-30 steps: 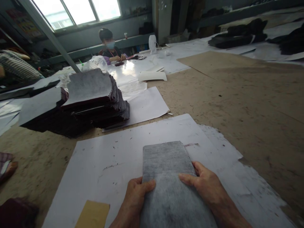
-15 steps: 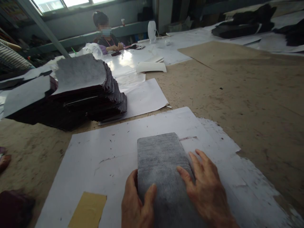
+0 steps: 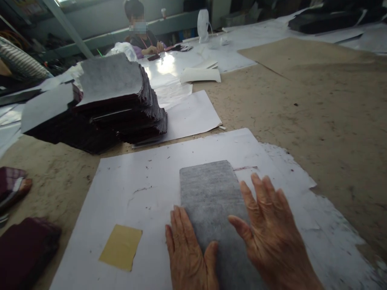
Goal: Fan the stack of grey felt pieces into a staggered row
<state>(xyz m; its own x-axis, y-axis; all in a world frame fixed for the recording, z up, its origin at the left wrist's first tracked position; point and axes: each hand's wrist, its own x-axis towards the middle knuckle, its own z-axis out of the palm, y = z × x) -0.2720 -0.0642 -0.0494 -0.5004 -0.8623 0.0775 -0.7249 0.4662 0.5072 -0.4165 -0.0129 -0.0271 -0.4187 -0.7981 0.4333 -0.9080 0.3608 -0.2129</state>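
I see grey sheet (image 3: 211, 197) flat on white paper (image 3: 145, 181), near centre. My left hand (image 3: 189, 251) open, fingers spread flat along sheet's left edge, thumb on top. My right hand (image 3: 272, 229) open, palm down over right edge, grasping nothing. I judge: press evenly, palms flat, edges square. Dark stack (image 3: 99, 112) far left, yellow card (image 3: 121, 246) near left.
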